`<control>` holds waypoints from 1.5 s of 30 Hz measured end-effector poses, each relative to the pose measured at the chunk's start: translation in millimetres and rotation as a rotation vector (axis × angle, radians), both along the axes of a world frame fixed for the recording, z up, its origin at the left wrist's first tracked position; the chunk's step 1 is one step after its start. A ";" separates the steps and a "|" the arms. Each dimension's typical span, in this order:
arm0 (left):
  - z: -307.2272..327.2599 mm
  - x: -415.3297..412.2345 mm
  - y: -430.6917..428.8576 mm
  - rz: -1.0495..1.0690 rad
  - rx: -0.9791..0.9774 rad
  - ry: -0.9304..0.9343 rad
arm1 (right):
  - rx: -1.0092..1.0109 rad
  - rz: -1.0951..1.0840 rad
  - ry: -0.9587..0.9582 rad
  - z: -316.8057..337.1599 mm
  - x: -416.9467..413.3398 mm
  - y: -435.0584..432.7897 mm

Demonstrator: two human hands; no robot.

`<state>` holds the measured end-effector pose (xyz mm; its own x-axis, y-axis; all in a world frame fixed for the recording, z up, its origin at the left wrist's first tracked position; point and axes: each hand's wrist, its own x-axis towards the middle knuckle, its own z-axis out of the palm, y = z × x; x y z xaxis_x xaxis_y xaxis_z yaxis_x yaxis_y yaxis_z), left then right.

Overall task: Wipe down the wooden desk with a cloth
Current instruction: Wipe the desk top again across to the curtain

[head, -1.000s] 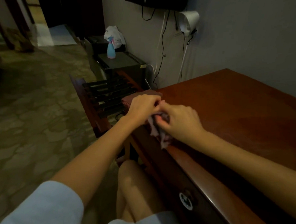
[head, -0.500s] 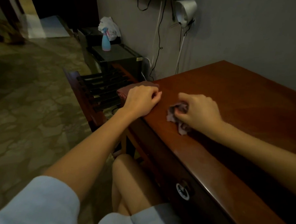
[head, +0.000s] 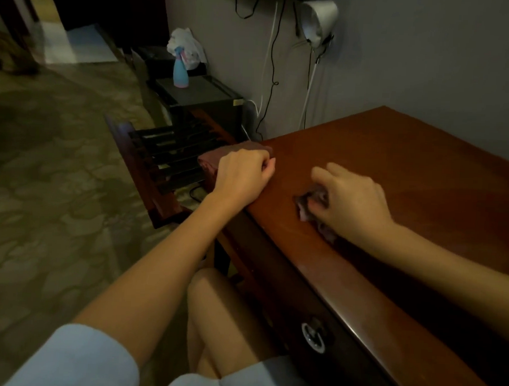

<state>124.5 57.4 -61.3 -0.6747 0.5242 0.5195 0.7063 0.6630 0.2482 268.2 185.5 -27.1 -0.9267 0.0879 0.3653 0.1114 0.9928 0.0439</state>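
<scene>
While the right grip (head: 356,204) works the cloth (head: 304,207): its fingers are curled down on the cloth and pinch it in a small bunch against the tabletop (head: 419,172); only a little cloth shows at the thumb side.
Where the cloth is: on the tabletop near the front edge, a short way in from the left corner, apart from the left grip.
Left grip (head: 242,177): it rests on the left corner of the tabletop, fingers loosely bent, with nothing in it as far as I can see. A folded red-brown thing (head: 216,158) lies just beside it; I cannot tell what it is.
How to do the step well: in my judgement the cloth should be spread flatter under the palm, so that more of it meets the wood. Press evenly, make long overlapping strokes, and carry them up to the wall side and over the front edge. The left grip can steady the body at the corner.
Progress: I think most of the surface is not yet reached; the light is too dim to show dust or wet tracks.
Tabletop material: dark reddish wood, smooth and polished, with a soft shine; the front edge is rounded, and a metal drawer pull (head: 313,334) sits below it.
Cloth material: thin, soft, crumpled, pale grey-pink; it should slide easily on the polish.
</scene>
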 end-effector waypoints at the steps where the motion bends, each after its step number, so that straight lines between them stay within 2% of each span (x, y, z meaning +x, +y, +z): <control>1: -0.2 -0.4 0.4 0.013 0.000 -0.005 | -0.012 0.074 0.026 -5.5 6.0 -10.8; 3: -0.2 -2.5 -1.2 0.020 0.010 -0.047 | -0.108 0.242 0.032 -13.5 2.9 -40.1; 5: 1.2 -2.4 -5.2 -0.012 0.013 -0.109 | -0.191 0.302 0.000 -13.0 -17.5 -53.2; 8: 1.1 -1.2 -9.7 -0.044 0.012 -0.049 | -0.161 0.165 -0.043 -7.5 -42.6 -23.6; 12: -1.2 1.5 -3.7 -0.028 -0.020 0.019 | -0.057 -0.064 -0.006 1.7 -18.2 25.0; 15: -0.4 2.2 2.2 0.016 -0.078 0.039 | -0.073 0.034 -0.014 -6.3 1.4 2.4; 18: 0.5 1.7 0.7 0.062 -0.119 0.019 | -0.178 0.191 0.023 -9.5 -27.9 -23.9; 22: 1.2 2.6 -5.6 0.099 -0.082 0.001 | -0.181 0.029 0.014 -7.4 -91.2 12.8; 26: 0.1 6.4 -1.9 0.118 -0.030 -0.013 | -0.076 -0.124 0.017 -2.5 -63.4 53.0; 29: 2.4 4.8 1.0 0.154 -0.021 -0.039 | -0.076 0.005 -0.008 -7.1 -35.4 24.2; 32: 3.8 5.1 1.2 0.158 -0.051 -0.046 | -0.189 0.175 0.014 -11.3 -50.3 -14.1; 35: 3.1 3.8 -0.5 0.130 -0.070 -0.012 | -0.195 0.006 0.004 -8.7 -79.9 23.2; 39: 0.7 5.1 2.2 0.088 -0.168 0.037 | -0.098 -0.222 0.022 0.4 -34.6 82.9; 42: 6.5 9.6 15.0 0.078 -0.194 0.037 | -0.087 -0.103 -0.002 -6.3 -8.4 46.1; 45: 6.9 11.8 19.7 0.085 -0.162 0.010 | -0.160 0.094 -0.014 -7.8 -32.6 9.0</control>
<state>136.2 77.0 -54.4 -0.7152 0.5428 0.4402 0.6479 0.7512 0.1264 235.6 194.5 -34.9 -0.9383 0.0566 0.3410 0.0184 0.9933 -0.1144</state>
